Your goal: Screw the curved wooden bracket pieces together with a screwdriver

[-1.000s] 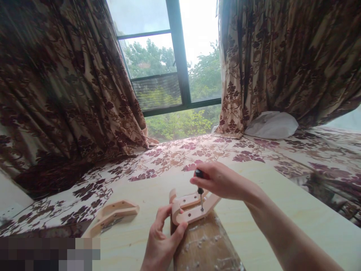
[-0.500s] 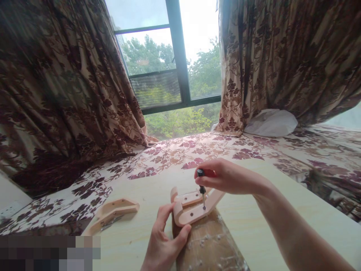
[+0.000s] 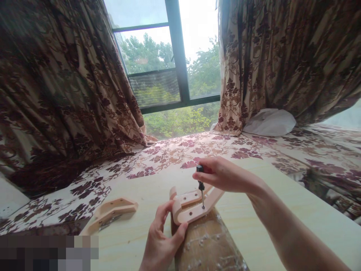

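Observation:
My right hand (image 3: 222, 175) grips the black handle of a screwdriver (image 3: 200, 184), held nearly upright. Its tip meets a screw hole in a pale wooden piece (image 3: 184, 217) with angled arms and several dark holes. The fingers and thumb of my left hand (image 3: 165, 231) hold the rounded left end of this piece. Beneath the wooden piece lies a brown block wrapped in clear plastic (image 3: 208, 242). Part of the wooden piece's far right end is hidden behind my right hand.
A similar wooden piece (image 3: 114, 210) with thin metal items (image 3: 108, 223) beside it lies left on the pale board (image 3: 287, 210). Behind are floral cloth (image 3: 169, 154), curtains, a window and a white plastic bag (image 3: 269, 122).
My right hand's fingers have shifted slightly around the screwdriver handle, and the wrist has moved a little left. The whole view has shifted slightly.

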Available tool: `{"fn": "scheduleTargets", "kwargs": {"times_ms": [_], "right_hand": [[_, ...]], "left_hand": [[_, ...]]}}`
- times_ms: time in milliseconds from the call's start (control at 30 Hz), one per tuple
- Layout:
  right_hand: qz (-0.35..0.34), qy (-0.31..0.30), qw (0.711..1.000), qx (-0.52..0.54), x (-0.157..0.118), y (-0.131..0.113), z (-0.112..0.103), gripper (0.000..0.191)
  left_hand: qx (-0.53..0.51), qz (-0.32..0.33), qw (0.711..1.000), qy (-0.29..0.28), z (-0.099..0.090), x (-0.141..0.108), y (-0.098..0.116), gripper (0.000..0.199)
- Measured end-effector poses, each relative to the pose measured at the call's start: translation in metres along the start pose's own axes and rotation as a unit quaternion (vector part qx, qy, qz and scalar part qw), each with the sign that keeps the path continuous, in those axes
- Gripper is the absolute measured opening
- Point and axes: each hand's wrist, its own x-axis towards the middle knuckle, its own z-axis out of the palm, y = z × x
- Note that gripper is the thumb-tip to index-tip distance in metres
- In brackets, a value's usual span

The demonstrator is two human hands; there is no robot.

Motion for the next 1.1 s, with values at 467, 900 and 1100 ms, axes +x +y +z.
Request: {"fn": "scheduleTargets", "kwargs": {"times_ms": [467, 900, 1100], "right_hand": [[-0.014, -0.042, 0.999, -0.001, -0.006, -0.005, -0.007, 0.022], [-0.03, -0.025, 0.999, -0.021, -0.002, -0.008, -0.001, 0.019], [-0.039, -0.05, 0.998, -0.012, -0.01, -0.012, -0.009, 0.017]], "left_hand": [[0.055, 0.018, 0.997, -0.05, -0.001, 0.001, 0.019, 0.025], [0.071, -0.047, 0.99, -0.108, -0.004, 0.0, 0.028, 0.057], [0.07, -0.039, 0.992, -0.098, 0.0, -0.001, 0.025, 0.052]]}}
